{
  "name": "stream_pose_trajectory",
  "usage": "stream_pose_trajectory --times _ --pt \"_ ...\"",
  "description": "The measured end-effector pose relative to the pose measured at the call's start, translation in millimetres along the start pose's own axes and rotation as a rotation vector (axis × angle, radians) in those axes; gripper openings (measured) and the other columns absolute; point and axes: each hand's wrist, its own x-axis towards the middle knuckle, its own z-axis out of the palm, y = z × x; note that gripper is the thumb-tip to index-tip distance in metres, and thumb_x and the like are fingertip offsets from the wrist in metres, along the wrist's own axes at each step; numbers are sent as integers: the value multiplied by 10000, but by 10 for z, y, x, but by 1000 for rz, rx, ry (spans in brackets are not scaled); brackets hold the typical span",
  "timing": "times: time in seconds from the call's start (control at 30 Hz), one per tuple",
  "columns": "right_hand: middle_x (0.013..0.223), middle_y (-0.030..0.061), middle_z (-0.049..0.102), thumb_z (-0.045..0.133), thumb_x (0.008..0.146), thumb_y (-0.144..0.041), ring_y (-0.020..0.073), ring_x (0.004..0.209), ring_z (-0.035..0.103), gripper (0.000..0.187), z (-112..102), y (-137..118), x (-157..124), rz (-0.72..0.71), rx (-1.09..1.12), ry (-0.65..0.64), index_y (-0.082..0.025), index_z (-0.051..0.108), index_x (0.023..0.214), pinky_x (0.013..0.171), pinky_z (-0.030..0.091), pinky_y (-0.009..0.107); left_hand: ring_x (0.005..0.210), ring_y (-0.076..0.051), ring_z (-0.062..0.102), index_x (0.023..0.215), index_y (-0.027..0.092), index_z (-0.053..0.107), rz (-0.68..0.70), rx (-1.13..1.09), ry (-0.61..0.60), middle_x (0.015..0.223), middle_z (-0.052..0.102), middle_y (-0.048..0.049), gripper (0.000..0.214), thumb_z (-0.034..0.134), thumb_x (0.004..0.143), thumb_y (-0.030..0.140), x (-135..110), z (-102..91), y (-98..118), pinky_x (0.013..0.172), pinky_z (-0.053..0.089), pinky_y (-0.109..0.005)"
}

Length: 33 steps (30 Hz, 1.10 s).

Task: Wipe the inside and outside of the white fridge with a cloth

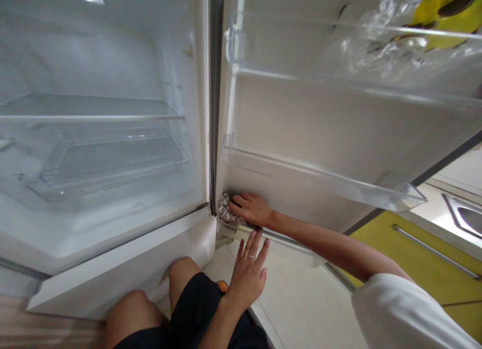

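My right hand (253, 209) reaches into the lowest bin (280, 246) of the refrigerator door. Its fingers curl onto a crumpled grey-and-white patterned cloth (225, 208), bunched in the hinge-side corner of that bin. Something dark shows under the palm, too hidden to name. Just below, my left hand (248, 281) hovers palm down over my lap with its fingers spread; a ring is on one finger and nothing is held. The open refrigerator door (320, 123) stands to the right of the white refrigerator compartment (101, 63).
A clear door shelf (320, 176) runs above my right forearm. Higher up, another clear shelf (301, 78) carries crinkled plastic and a yellow-and-black package (448, 17). Glass shelves (94, 108) sit inside the refrigerator. Yellow cabinets (414, 258) and a sink (469, 216) are at right.
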Motion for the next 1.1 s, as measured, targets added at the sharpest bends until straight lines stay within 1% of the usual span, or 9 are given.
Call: stream_pose_trajectory --times 0.1,0.2,0.27,0.33,0.53,0.7,0.83,0.93,1.1 --pt "1284 141 634 441 1031 -193 235 1020 596 346 -209 74 -181 154 -100 243 -227 580 1346 791 507 352 1589 -318 113 1645 243 139 -16 -19 28 1717 173 -125 988 599 793 44 -11 47 4 1230 332 -626" --pt "1321 123 626 498 1011 -197 245 1087 579 377 -396 114 -325 386 -213 498 -273 595 1367 851 495 344 1590 -298 133 1645 258 147 -27 -38 57 1718 187 -105 967 585 809 48 -14 70 10 1233 345 -598" --pt "1289 108 643 514 1002 -203 250 1086 584 378 -449 110 -388 518 -279 593 -297 616 1354 834 485 329 1590 -281 145 1640 268 175 -33 -50 57 1716 205 -87 943 567 813 41 -12 50 10 1235 353 -578" --pt "1264 100 657 528 991 -193 251 1076 588 370 -435 97 -443 565 -303 622 -301 642 1326 828 479 325 1591 -275 143 1632 271 217 -41 -65 36 1714 211 -74 915 556 815 39 -5 -3 12 1237 351 -572" --pt "1234 94 665 546 935 -118 254 1073 568 376 -283 148 -843 598 -232 524 -270 685 1250 875 470 343 1591 -276 155 1610 257 306 -98 -115 -89 1712 210 -66 846 537 825 41 22 -201 52 1261 282 -594" --pt "1124 102 675 540 857 -74 248 958 568 384 -281 194 -1533 851 -392 504 -230 709 1164 743 440 318 1598 -266 121 1615 257 294 -111 -156 -129 1718 177 -61 859 545 822 42 42 -225 62 1274 236 -591" --pt "1109 116 671 532 857 -75 249 932 557 353 -234 108 -1961 996 -482 432 -187 690 1152 738 431 334 1600 -262 105 1612 264 306 -129 -193 -149 1721 163 -58 828 544 845 63 72 -230 62 1279 220 -585" --pt "1099 119 667 515 904 -90 247 935 555 299 -121 28 -2014 998 -434 302 -187 683 1132 767 430 343 1602 -260 89 1609 255 317 -117 -206 -156 1721 162 -60 793 537 866 86 86 -245 54 1278 221 -584" --pt "1149 111 661 493 984 -153 256 1021 564 257 102 -4 -1690 871 -176 62 -217 676 1153 828 437 345 1604 -244 79 1622 203 271 -110 -246 -166 1717 174 -79 818 536 854 103 103 -288 29 1279 237 -570"
